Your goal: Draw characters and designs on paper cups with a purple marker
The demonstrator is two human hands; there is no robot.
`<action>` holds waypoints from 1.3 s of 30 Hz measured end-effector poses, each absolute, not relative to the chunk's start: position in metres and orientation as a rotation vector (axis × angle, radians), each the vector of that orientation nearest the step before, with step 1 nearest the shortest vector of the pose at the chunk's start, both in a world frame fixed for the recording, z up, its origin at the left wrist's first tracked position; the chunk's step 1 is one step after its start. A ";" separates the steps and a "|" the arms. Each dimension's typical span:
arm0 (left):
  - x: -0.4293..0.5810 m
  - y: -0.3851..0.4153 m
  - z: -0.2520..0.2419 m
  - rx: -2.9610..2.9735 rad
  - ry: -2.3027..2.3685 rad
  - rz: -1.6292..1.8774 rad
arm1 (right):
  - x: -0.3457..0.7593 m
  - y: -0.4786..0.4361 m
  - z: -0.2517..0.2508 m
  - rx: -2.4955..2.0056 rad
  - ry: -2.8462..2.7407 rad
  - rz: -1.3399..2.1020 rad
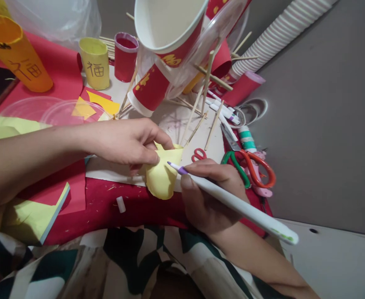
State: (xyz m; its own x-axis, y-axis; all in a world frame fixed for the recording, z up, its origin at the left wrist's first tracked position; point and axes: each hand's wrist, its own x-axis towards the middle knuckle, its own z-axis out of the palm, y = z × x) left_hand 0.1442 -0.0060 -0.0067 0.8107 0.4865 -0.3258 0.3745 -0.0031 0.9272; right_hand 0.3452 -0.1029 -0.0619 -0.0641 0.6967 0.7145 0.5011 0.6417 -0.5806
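My left hand [129, 143] pinches the upper rim of a small yellow paper cup [162, 178], which tilts with its base toward me. Some of its fingers reach inside the cup and are hidden. In my right hand [215, 195] is a white marker pen [241, 199] with a purple collar. Its tip is at the side of the cup; whether it touches the paper I cannot tell. No mark shows on the cup's visible side. Below my left hand a small white pen cap [120, 204] lies on the red cloth [98, 199].
Red-and-gold paper cups [148, 89] joined with wooden sticks [213, 124] stand ahead. Scissors [247, 166] with green and orange handles lie on the right. A yellow cup [94, 64] and an orange tube [29, 62], both bearing characters, stand back left. A ribbed white hose [288, 29] runs behind.
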 end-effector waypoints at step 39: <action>0.146 -0.007 -0.001 1.703 0.676 0.086 | 0.349 -0.105 -0.060 -0.866 -1.845 0.352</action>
